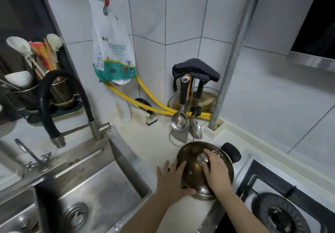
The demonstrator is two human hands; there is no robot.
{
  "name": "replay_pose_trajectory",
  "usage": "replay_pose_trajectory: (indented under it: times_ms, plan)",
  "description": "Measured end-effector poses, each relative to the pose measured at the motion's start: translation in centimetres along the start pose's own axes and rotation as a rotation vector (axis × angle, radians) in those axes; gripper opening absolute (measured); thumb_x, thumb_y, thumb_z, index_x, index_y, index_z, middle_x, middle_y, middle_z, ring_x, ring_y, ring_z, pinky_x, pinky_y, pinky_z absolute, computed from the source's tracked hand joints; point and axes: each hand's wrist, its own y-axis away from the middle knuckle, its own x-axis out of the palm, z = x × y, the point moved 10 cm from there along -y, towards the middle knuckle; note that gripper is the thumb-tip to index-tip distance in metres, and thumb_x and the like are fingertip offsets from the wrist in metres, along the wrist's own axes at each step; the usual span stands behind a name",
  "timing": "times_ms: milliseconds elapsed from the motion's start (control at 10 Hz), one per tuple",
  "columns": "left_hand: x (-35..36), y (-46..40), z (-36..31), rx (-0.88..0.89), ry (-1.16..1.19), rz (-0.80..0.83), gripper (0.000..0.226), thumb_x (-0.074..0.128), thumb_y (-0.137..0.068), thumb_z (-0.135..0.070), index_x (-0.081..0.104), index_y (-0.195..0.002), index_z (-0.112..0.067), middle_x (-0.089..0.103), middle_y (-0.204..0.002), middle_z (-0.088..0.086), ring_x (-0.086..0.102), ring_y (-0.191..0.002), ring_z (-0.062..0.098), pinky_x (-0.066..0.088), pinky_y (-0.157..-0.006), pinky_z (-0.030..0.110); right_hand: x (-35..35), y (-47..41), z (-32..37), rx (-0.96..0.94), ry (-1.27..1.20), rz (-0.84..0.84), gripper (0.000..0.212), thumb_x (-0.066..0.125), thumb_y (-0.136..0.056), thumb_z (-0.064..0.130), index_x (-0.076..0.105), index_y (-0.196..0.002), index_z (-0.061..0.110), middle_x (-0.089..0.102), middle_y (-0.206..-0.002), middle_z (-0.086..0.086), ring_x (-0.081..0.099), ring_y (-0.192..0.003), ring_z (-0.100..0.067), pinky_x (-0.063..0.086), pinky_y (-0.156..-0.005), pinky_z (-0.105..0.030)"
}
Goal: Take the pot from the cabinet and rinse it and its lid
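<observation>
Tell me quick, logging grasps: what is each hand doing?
Left hand: open, fingers resting against the dark glass pot lid.
Right hand: gripping the lid's round metal knob.

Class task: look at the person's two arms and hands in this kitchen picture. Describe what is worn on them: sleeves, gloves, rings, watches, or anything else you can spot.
Both forearms are bare as far as the frame shows: no sleeve reaches into view. The left hand and the right hand wear no gloves. No watch or bracelet shows on either wrist, and no ring is visible on the fingers, though the picture is slightly soft.
</observation>
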Motion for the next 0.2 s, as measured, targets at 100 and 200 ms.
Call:
replay_pose_trajectory:
  times_ms: [100, 200]
  plan:
    - [-1.2, 1.2, 0.0, -0.021, -0.011, -0.034, 0.077, 0.048, -0.088, -0.052, 0.01, -0.15, -0.028, 0.012, -0.16, 0.004, 0.006, -0.147, 0.032, 0.006, -0.116, 0.056, -0.2, 0.8, 0.3, 0.08, 0.179, 0.097, 0.053, 0.051, -0.091, 0.027, 0.035, -0.141, 0.024, 0.032, -0.151, -0.011, 0.034, -0.137, -0.027, 0.028, -0.114, -0.037]
    - [-3.7, 2.7, 1.0, -0.052, -0.002, -0.127, 0.071, 0.048, -0.092, -0.041, 0.01, -0.15, -0.026, 0.013, -0.16, 0.006, 0.01, -0.147, 0.03, 0.008, -0.116, 0.055, -1.7, 2.2, 1.5, 0.1, 0.259, 0.067, 0.059, 0.051, -0.088, 0.028, 0.031, -0.143, 0.026, 0.02, -0.156, -0.01, 0.026, -0.141, -0.028, 0.026, -0.115, -0.041]
